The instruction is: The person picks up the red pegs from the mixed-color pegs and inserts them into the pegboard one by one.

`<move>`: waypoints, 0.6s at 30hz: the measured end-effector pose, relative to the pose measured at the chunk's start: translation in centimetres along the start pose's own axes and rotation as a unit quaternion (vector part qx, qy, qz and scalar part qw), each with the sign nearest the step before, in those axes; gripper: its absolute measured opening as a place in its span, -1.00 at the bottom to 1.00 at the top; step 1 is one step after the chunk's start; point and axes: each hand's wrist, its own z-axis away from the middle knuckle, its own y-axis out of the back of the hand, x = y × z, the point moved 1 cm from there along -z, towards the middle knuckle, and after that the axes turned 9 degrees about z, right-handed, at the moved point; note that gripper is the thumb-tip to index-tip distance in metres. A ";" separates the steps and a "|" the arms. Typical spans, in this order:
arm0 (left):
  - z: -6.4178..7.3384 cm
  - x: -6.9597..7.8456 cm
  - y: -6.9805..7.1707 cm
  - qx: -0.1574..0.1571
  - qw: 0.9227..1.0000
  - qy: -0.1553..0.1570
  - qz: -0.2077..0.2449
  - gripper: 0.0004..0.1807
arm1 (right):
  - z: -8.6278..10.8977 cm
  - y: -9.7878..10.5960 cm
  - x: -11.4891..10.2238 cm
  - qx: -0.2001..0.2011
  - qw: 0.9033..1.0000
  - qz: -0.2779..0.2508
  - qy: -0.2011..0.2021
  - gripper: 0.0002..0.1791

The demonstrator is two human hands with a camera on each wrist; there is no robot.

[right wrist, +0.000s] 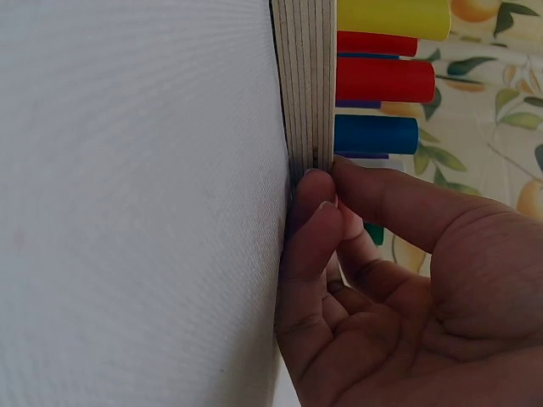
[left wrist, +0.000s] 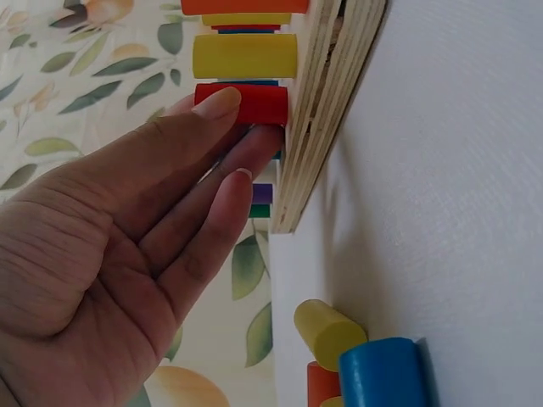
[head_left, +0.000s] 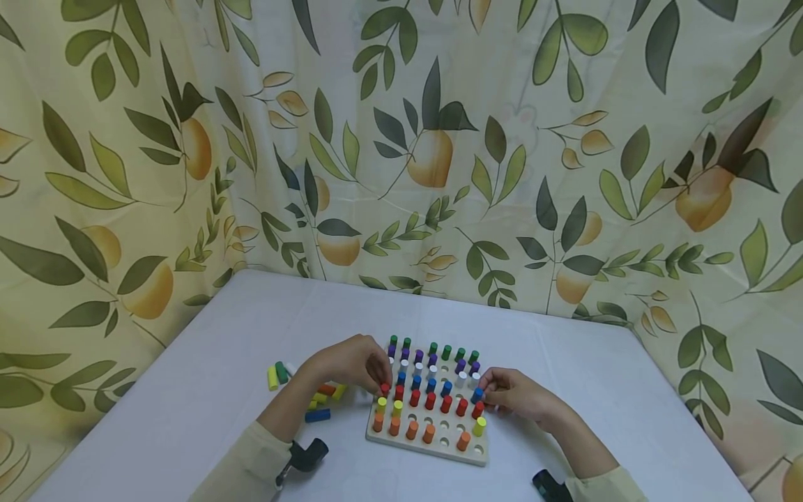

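Note:
A wooden pegboard (head_left: pixel 426 451) with rows of coloured pegs lies on the table. At the left end of the red row, my left hand (head_left: pixel 354 359) pinches a red peg (left wrist: pixel 263 104) between thumb and fingers; it stands upright against the board's face. Just in front of that peg is a yellow peg (left wrist: pixel 246 56). My right hand (head_left: pixel 517 397) grips the board's right edge (right wrist: pixel 307 85), thumb on top and fingertips along its side. A blue peg (right wrist: pixel 376 134) stands close to that thumb. Orange pegs (head_left: pixel 412 430) fill part of the nearest row, with bare holes between.
Loose pegs lie left of the board, partly behind my left forearm: a blue peg (head_left: pixel 318 415), a green peg (head_left: pixel 281 372), several yellow pegs (head_left: pixel 272 378) and others. The white-covered table (head_left: pixel 207 390) meets a leaf-and-fruit patterned curtain (head_left: pixel 401 209) at the back and sides.

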 end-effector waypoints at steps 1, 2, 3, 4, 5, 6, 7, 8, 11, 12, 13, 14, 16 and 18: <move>0.0 0.0 0.0 0.000 1.000 0.001 0.000 -0.82 | 0.0 0.0 -0.1 -0.001 1.000 -0.001 -0.001 -0.87; 0.0 0.0 0.0 0.000 1.000 0.003 0.001 -0.82 | 0.1 0.0 -0.1 -0.001 1.000 -0.002 -0.001 -0.88; 0.0 0.0 -0.1 0.000 1.000 0.002 0.001 -0.82 | 0.1 0.0 -0.2 -0.002 1.000 -0.003 0.000 -0.88; 0.0 0.0 -0.1 0.000 1.000 0.004 0.001 -0.82 | 0.1 0.0 -0.2 -0.003 1.000 -0.003 0.000 -0.88; 0.0 0.1 -0.1 0.001 1.000 0.005 0.000 -0.83 | 0.2 0.0 -0.3 -0.003 1.000 -0.004 0.000 -0.88; 0.0 0.1 -0.1 0.001 1.000 0.005 0.000 -0.83 | 0.2 0.1 -0.3 -0.002 1.000 -0.005 -0.001 -0.88; 0.0 0.0 -0.1 0.002 1.000 0.006 -0.001 -0.83 | 0.2 0.1 -0.3 -0.002 1.000 -0.005 -0.001 -0.88; 0.0 0.0 -0.1 0.003 1.000 0.007 -0.002 -0.83 | 0.2 0.1 -0.2 -0.003 1.000 -0.006 -0.001 -0.88; 0.1 -0.1 0.0 0.008 1.000 0.009 -0.003 -0.82 | 0.1 0.1 -0.2 -0.003 1.000 -0.008 -0.001 -0.88; 0.1 -0.1 0.0 0.010 1.000 0.009 -0.003 -0.82 | 0.1 0.1 -0.2 -0.003 1.000 -0.009 -0.001 -0.88; 0.1 -0.1 0.0 0.012 1.000 0.010 -0.003 -0.81 | 0.1 0.1 -0.2 -0.003 1.000 -0.008 -0.002 -0.88; 0.1 -0.2 0.0 0.014 1.000 0.009 -0.003 -0.81 | 0.1 0.1 -0.2 -0.004 1.000 -0.008 -0.001 -0.88; 0.2 -0.2 0.1 0.015 1.000 0.008 -0.003 -0.80 | 0.1 0.1 -0.2 -0.003 1.000 -0.005 -0.001 -0.88; 0.2 -0.2 0.1 0.016 1.000 0.006 -0.003 -0.80 | 0.0 0.1 -0.3 -0.003 1.000 -0.003 -0.001 -0.88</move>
